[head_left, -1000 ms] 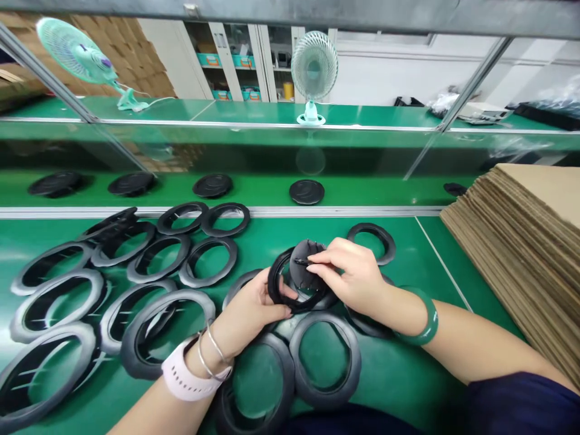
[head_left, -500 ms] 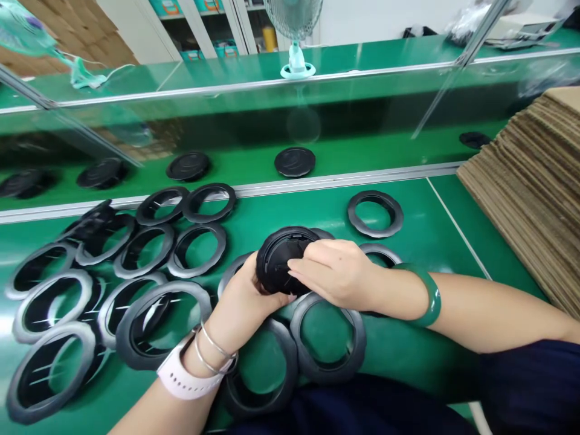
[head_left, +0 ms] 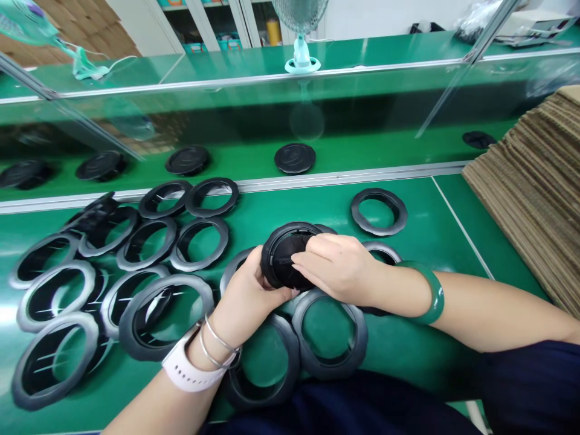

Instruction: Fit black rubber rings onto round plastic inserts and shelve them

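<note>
Overlapping matte-black rubber rings [head_left: 165, 317] lie left on the green workbench [head_left: 421, 254]; the left hand [head_left: 244, 296] cradles a round black rubber disc-and-ring piece [head_left: 285, 257] mid-bench, its fingers hidden behind, grip untellable; the right hand [head_left: 338, 269], fingers pressed together, lies evenly across it, steadying; a lone ring [head_left: 378, 211] sits at 1 o'clock

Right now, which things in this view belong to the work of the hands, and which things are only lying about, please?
In the work:
- left hand
- right hand
- round black ring with dark cover

Lying about:
- grey-edged black rings
- round black discs
- stacked brown cardboard sheets
- pale green desk fan
</note>
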### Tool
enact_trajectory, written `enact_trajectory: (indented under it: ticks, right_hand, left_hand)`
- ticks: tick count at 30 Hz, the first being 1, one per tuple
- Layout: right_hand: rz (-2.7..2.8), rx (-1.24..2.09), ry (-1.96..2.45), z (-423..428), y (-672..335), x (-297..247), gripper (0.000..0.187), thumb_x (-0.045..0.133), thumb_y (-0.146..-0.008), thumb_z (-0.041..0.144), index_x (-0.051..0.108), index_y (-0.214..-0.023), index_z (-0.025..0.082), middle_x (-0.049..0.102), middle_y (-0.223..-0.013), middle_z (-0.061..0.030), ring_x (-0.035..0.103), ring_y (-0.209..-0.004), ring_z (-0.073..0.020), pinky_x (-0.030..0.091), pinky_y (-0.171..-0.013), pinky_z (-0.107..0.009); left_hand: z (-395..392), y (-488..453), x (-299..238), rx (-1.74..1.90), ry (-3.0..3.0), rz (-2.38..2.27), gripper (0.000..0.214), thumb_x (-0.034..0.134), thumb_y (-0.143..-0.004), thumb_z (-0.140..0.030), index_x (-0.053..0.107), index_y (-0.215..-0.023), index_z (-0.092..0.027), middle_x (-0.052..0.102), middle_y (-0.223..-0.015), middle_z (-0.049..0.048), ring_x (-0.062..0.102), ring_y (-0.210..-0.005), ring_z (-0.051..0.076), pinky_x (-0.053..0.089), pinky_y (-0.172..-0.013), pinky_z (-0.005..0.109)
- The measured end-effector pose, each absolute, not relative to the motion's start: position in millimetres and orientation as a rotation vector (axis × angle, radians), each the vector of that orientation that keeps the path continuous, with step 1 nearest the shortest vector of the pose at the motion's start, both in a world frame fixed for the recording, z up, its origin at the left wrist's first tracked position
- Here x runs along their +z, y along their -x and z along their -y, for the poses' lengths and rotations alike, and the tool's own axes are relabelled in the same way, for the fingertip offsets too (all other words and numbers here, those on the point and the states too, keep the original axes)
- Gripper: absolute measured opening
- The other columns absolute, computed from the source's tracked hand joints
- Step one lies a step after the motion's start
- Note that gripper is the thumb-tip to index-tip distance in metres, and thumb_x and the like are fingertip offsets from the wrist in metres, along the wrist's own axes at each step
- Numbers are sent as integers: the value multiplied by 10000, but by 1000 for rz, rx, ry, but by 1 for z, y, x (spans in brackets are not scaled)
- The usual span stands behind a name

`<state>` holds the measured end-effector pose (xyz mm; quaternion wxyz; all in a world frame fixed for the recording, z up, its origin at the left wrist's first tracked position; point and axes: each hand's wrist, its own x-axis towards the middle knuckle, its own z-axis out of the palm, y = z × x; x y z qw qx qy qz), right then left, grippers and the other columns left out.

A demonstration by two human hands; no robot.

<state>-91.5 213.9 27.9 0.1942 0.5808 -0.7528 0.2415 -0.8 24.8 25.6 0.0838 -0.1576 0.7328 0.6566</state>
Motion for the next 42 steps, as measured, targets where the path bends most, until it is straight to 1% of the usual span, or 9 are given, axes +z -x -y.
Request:
enact_trajectory:
  ticks: [9,13,19,24,27,34,37,40,42]
  right_hand:
    - [2349,696,-1644,-214,90,35,126,537,-980,132,652,-939,105,524,-845,-75,480,-753,-219,417,-665,-340]
    - [2404,671,-1640,-213,89,38,78,572,-965,126,645,-953,99,534,-861,-77,489,-776,-226,430,-677,-346]
    - [2382,637,-1642,-209,86,36,184,457,-1002,120,634,-963,88,541,-870,-108,500,-813,-251,475,-715,-374]
    - [2318,624,-1564,-208,78,32,333,353,-1001,86,571,-1231,-16,570,-949,-166,512,-866,-275,522,-755,-411]
    - [2316,580,-1557,-207,75,30,406,313,-971,47,527,-1294,-74,571,-975,-194,503,-869,-294,529,-753,-442]
    - [2344,565,-1606,-209,81,36,359,396,-946,71,591,-1233,-23,563,-979,-182,483,-877,-295,498,-767,-452]
    - [2272,783,-1492,-211,88,43,270,480,-997,149,632,-1212,86,563,-1030,-143,493,-928,-282,472,-818,-451]
    - [2240,1182,-1208,-212,94,45,330,531,-1022,261,562,-1331,148,525,-1220,-147,484,-1115,-295,427,-979,-487]
    - [2350,1464,-1083,-211,98,41,344,532,-1021,292,539,-1340,162,526,-1257,-138,487,-1167,-283,417,-1021,-478]
  left_hand:
    - [-27,-1,28,1922,459,-2220,562,874,-642,-260,496,-1056,-217,665,-979,-7,677,-895,212,578,-762,313]
    - [-27,-2,28,1881,446,-2269,536,864,-659,-250,489,-1042,-222,655,-935,-21,668,-845,187,566,-728,284]
    - [-27,-5,25,1797,438,-2403,577,842,-670,-253,468,-1109,-238,655,-958,-3,666,-835,205,564,-689,291]
    - [-27,-4,26,1774,438,-2425,554,829,-671,-268,465,-1087,-241,654,-946,-1,671,-839,219,565,-688,303]
    - [-29,-5,28,1772,453,-2394,568,832,-666,-278,462,-1096,-244,663,-959,7,677,-857,233,568,-697,317]
    - [-33,-6,32,1848,443,-2352,628,866,-657,-310,456,-1128,-243,669,-987,21,688,-899,247,585,-730,331]
    - [-33,-5,34,1984,442,-2293,656,882,-643,-295,440,-1126,-243,649,-1018,12,678,-938,226,590,-760,309]
    - [-33,-5,36,2054,468,-2301,657,883,-649,-285,433,-1126,-249,635,-1077,12,669,-973,212,588,-785,292]
    - [-34,-6,37,2065,479,-2321,680,890,-640,-287,430,-1140,-250,630,-1110,24,666,-1000,222,591,-807,303]
